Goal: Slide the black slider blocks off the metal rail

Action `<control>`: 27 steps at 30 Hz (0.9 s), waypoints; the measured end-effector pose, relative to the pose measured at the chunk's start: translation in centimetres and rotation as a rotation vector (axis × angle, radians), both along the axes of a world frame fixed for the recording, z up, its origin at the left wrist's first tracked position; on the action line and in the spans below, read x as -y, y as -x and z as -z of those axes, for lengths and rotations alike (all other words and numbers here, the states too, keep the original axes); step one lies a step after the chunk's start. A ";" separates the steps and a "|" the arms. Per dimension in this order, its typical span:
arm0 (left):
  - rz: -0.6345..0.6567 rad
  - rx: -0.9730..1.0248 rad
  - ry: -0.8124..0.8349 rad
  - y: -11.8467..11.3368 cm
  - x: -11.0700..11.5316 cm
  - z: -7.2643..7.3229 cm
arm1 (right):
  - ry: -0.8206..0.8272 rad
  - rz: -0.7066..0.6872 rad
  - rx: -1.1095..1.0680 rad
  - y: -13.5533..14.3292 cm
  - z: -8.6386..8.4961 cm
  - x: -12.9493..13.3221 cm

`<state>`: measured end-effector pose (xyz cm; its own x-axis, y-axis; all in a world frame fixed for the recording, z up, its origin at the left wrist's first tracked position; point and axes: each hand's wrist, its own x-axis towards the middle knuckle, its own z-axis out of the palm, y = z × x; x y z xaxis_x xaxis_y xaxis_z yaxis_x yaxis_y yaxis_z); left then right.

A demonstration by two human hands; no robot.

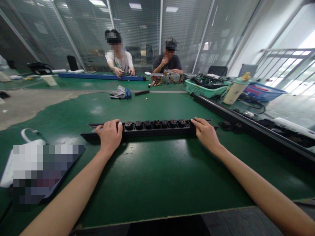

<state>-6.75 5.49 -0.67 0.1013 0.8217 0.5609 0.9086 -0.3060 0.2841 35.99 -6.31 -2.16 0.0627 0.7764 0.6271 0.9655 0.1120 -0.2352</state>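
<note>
so, the long, narrow black channel-like strip (157, 134) lies crosswise in front of you on the glossy green tabletop (152, 173), with seven round black socket-like pieces (157, 124) showing in a row between your hands. your left hand (110, 135) has its fingers curled and closed on the strip toward its left end; your right hand (206, 133) grips toward the right end, its thumb and fingertips near the last piece, though you can't tell from here how hard either presses. the strip should feel stiff and fairly light for its length, probably smooth enough to slide on that shiny surface; the round pieces may shift or scuff if squeezed, so the long side walls near both ends look like the safest hold. as for writing, you can read none on the strip or the pieces; marks on the tall cream bottle (235, 92) at the right are too small, and the dark flat panel (75, 153) at your left is mostly blurred out.
</note>
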 end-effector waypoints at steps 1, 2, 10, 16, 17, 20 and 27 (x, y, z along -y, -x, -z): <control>0.000 0.001 -0.001 0.0 0.0 0.0 | -0.001 -0.002 -0.001 0.0 0.0 0.0; -0.001 0.001 -0.003 0.0 0.0 0.0 | -0.003 -0.002 0.000 0.0 0.0 0.0; 0.004 0.009 -0.013 0.0 -0.1 0.0 | -0.015 0.002 0.009 0.1 0.0 0.1; 0.005 0.012 -0.002 -0.1 0.1 -0.1 | -0.030 0.033 0.007 -0.4 0.1 0.1; 0.005 0.012 0.000 -0.1 0.1 -0.2 | -0.032 0.033 0.006 -0.4 0.1 0.1; 0.005 0.014 0.005 -0.2 0.2 -0.3 | -0.039 0.032 0.009 -0.5 0.1 0.1; 0.004 0.011 0.005 -0.2 0.1 -0.2 | -0.054 0.030 0.005 -0.3 0.0 0.0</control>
<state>-6.58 5.40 -0.52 0.0986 0.8239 0.5581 0.9040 -0.3087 0.2959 36.29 -6.33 -2.15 0.0826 0.7392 0.6684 0.9697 0.0952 -0.2252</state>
